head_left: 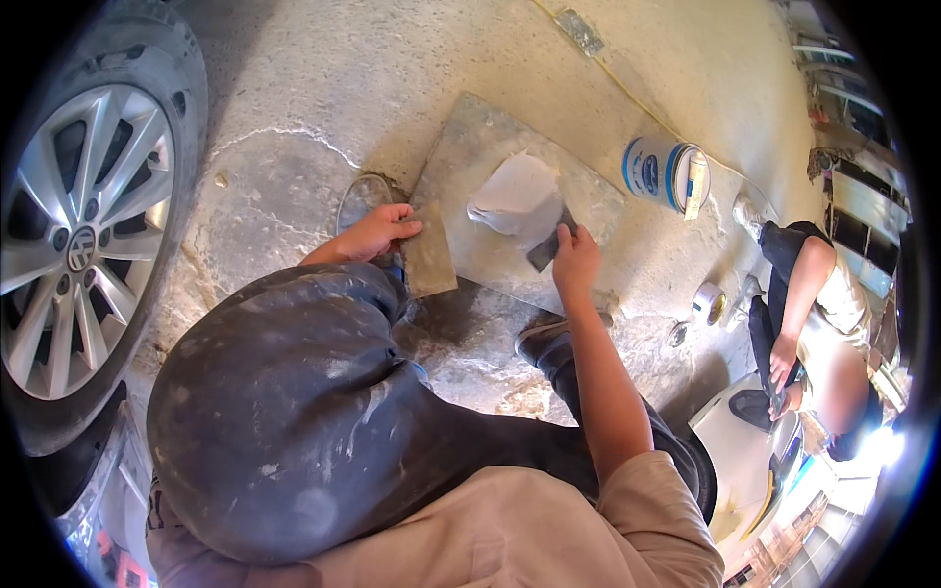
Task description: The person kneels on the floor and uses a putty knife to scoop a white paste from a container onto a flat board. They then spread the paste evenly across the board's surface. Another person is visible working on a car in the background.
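My left hand (pixel 377 233) is closed on the edge of a flat, brownish rectangular plate (pixel 428 253), thumb on top. It hangs over the near left edge of a grey mixing board (pixel 461 137) on the floor. A mound of pale grey putty (pixel 520 188) sits in the middle of that board. In my right hand (pixel 576 260) is a dark, flat putty spreader (pixel 542 255), its blade at the near right side of the mound. Whether the blade presses into the putty or only lies beside it, I cannot tell.
A blue and white can (pixel 649 171) stands right of the board, near a yellow cable (pixel 632 88). A small round tin (pixel 709 302) sits closer in. At left is a car wheel (pixel 83 245). Another person (pixel 814 294) crouches at right beside a pale car panel (pixel 735 451).
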Available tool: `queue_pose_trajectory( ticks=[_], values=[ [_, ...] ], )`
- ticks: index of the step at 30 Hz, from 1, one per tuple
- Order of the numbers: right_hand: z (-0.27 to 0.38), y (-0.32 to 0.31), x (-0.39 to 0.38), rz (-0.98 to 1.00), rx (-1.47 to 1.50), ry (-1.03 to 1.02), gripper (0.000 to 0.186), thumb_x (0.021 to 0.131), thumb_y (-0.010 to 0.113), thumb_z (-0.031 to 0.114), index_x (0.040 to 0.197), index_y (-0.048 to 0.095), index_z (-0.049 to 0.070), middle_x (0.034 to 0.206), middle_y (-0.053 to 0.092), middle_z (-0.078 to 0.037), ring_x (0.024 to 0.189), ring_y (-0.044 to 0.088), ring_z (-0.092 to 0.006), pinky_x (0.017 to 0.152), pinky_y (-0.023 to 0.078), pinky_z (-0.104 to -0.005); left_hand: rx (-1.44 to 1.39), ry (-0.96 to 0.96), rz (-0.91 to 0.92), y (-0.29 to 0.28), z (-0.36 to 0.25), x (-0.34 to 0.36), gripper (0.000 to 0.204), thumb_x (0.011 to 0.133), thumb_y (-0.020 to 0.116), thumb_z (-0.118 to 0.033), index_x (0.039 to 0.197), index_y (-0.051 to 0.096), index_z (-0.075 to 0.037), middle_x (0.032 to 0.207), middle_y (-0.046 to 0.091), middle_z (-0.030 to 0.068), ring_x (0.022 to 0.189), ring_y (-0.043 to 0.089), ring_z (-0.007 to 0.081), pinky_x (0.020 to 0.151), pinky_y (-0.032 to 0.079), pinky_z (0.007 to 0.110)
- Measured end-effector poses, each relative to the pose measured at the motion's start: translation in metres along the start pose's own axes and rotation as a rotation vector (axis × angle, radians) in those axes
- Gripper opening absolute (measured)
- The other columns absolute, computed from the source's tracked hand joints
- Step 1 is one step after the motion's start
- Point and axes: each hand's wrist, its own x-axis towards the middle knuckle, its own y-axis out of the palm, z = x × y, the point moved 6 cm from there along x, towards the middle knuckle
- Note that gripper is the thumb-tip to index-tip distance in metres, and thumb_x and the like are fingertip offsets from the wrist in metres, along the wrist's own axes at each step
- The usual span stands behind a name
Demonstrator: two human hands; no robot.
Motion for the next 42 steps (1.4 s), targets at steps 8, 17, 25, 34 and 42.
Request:
queue_pose_trajectory(
  ticks=[8, 17, 25, 34, 42],
  values=[
    [-0.095, 0.085, -0.054, -0.157, 0.767, 0.799, 0.027, 0.092, 0.062, 0.019, 0.091, 0.06, -0.008, 0.084, 0.063, -0.014, 0.068, 0.063, -0.0212, 0.055, 0.057, -0.0366, 0.003, 0.006, 0.005, 0.001, -0.002, -0.002, 0.02, 0.097, 0.06, -0.017, 0.111, 0.059, -0.002, 0.099, 0.066, 0.0033, 0.088, 0.062, 0.0104, 0.078, 0.051, 0.027],
    [-0.031, 0.049, 0.065, -0.103, 0.501, 0.287, 0.025, 0.089, 0.066, 0.019, 0.079, 0.062, -0.004, 0.072, 0.065, -0.012, 0.061, 0.058, -0.0213, 0.057, 0.049, -0.0353, 0.042, 0.007, 0.015, -0.001, 0.001, 0.003, 0.019, 0.097, 0.06, -0.02, 0.109, 0.059, -0.005, 0.097, 0.063, 0.0004, 0.082, 0.059, 0.0076, 0.074, 0.049, 0.024],
    [0.08, 0.036, 0.038, -0.272, -0.305, -0.58, 0.028, 0.089, 0.056, 0.01, 0.114, 0.067, 0.011, 0.104, 0.07, -0.012, 0.092, 0.067, -0.0329, 0.076, 0.053, -0.0416, 0.018, -0.005, 0.0, -0.001, -0.001, 0.0, 0.017, 0.098, 0.059, -0.018, 0.109, 0.058, -0.004, 0.098, 0.064, 0.0012, 0.087, 0.061, 0.0091, 0.077, 0.049, 0.025],
    [0.065, 0.053, -0.034, -0.008, -0.299, -0.659, 0.036, 0.082, 0.055, 0.002, 0.115, 0.066, 0.011, 0.111, 0.069, -0.01, 0.102, 0.065, -0.0293, 0.083, 0.052, -0.0399, -0.014, 0.003, -0.003, 0.002, -0.008, -0.006, 0.02, 0.097, 0.06, -0.018, 0.111, 0.059, -0.004, 0.099, 0.064, 0.0021, 0.089, 0.062, 0.0102, 0.077, 0.05, 0.026],
    [0.076, 0.055, 0.036, -0.179, -0.442, -0.692, 0.034, 0.084, 0.054, 0.004, 0.114, 0.066, 0.012, 0.111, 0.069, -0.009, 0.102, 0.064, -0.0267, 0.083, 0.051, -0.0388, 0.045, -0.012, -0.008, 0.006, -0.009, -0.007, 0.023, 0.097, 0.06, -0.019, 0.115, 0.058, -0.004, 0.105, 0.064, 0.003, 0.092, 0.062, 0.0113, 0.081, 0.051, 0.028]
  ],
)
